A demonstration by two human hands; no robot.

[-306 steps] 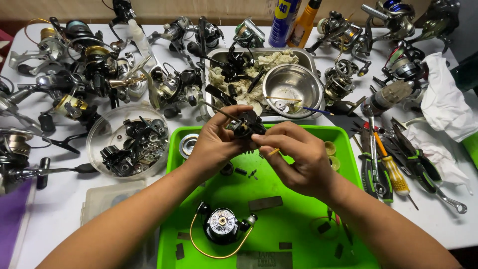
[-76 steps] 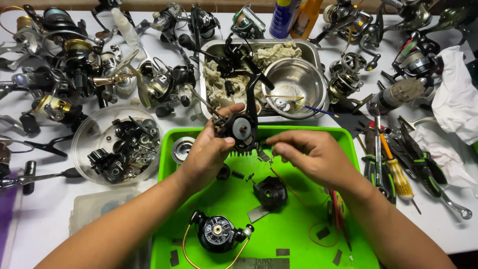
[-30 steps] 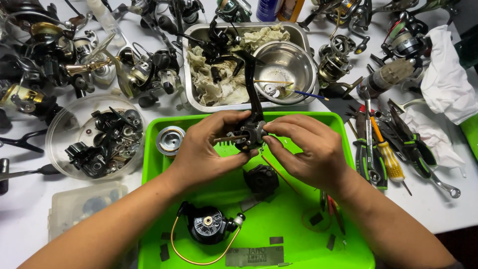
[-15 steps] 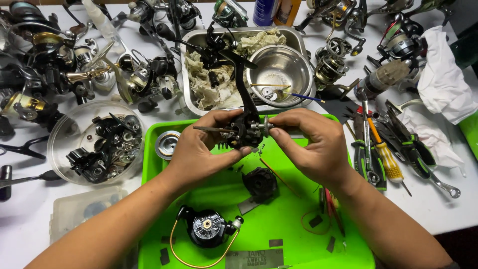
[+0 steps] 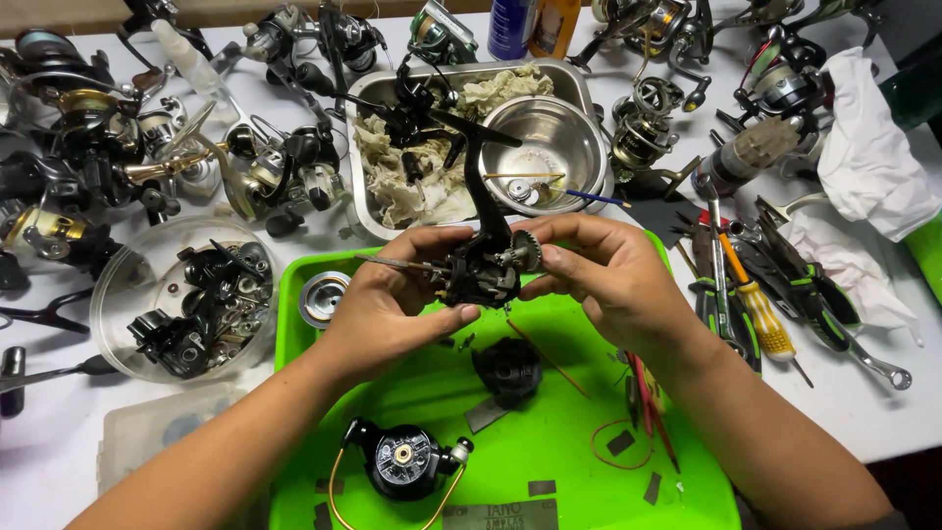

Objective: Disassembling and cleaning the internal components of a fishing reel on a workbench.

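Note:
Over the far half of a bright green tray, both my hands hold a black fishing reel body with its stem pointing away from me. My left hand grips the body from the left and below, where a thin metal shaft sticks out. My right hand pinches a small toothed gear at the body's right side. On the tray below lie a black side cover and a black rotor with a gold bail wire.
A steel pan of dirty rags and a steel bowl stand behind the tray. Many reels crowd the back and left. A clear round dish of black parts sits left. Screwdrivers and pliers lie right, beside white cloths.
The reel body has been turned in my hands and lowered a little toward the tray. My right fingers have shifted onto the gear at its right side.

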